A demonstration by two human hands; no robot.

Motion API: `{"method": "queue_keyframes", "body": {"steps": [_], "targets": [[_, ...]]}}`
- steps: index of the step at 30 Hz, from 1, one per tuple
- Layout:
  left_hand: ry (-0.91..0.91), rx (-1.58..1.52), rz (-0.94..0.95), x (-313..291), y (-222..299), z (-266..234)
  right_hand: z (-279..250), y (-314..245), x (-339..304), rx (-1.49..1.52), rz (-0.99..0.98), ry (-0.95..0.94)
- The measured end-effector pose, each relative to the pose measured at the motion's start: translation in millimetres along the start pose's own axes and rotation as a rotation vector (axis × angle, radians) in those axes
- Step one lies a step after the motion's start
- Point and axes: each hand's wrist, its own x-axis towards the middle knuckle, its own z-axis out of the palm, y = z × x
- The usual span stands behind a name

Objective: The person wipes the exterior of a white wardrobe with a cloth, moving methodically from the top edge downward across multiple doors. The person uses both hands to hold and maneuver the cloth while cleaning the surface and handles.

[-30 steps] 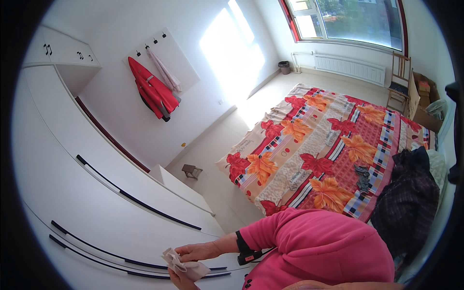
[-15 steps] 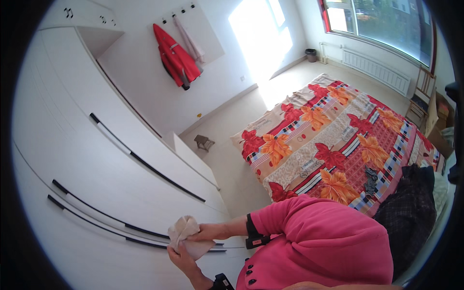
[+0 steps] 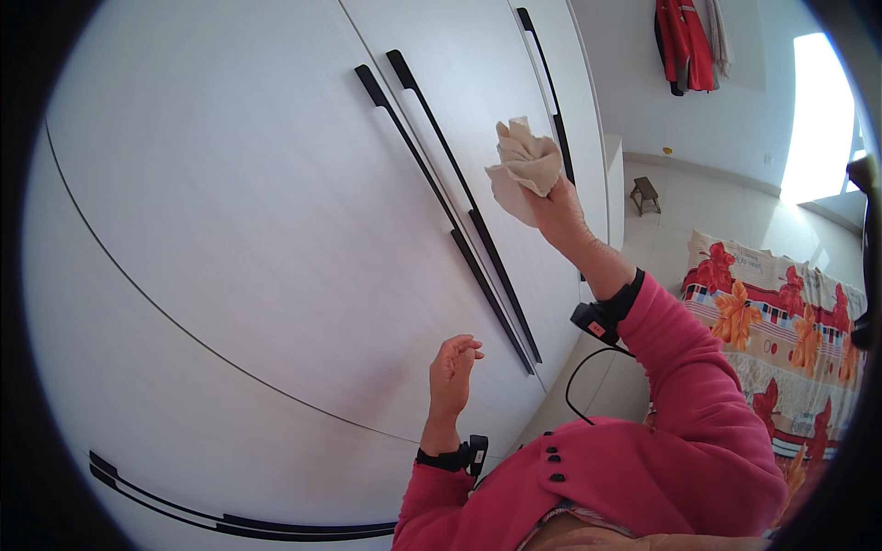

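Observation:
A crumpled beige cloth [image 3: 528, 165] is bunched in my right hand [image 3: 559, 213], its folds fanning out past the fingers. That hand is raised in front of the white wardrobe doors [image 3: 266, 211], close to their long black handles [image 3: 441, 156]. I cannot tell whether the cloth touches the door. Lower down, my left hand [image 3: 450, 375] is lifted before the same white doors, with nothing in it and its fingers loosely bent. Both wrists carry black bands with small devices.
A bed with a leaf-patterned cover [image 3: 781, 331] stands to the right. A small stool [image 3: 646, 195] sits on the tiled floor near the far wall, where a red jacket [image 3: 684, 46] hangs. More black handles [image 3: 230, 523] run along the wardrobe at lower left.
My view has turned toward the wardrobe. My left hand has let go of the cloth and come away from it; my right hand has carried the cloth up near the door handles.

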Motion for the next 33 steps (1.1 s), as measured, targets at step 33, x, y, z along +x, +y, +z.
{"method": "queue_keyframes", "body": {"steps": [33], "targets": [[0.080, -0.051, -0.066, -67.9, -16.9, -57.5, 137.6, -108.9, 118.6, -0.561, -0.358, -0.106]]}}
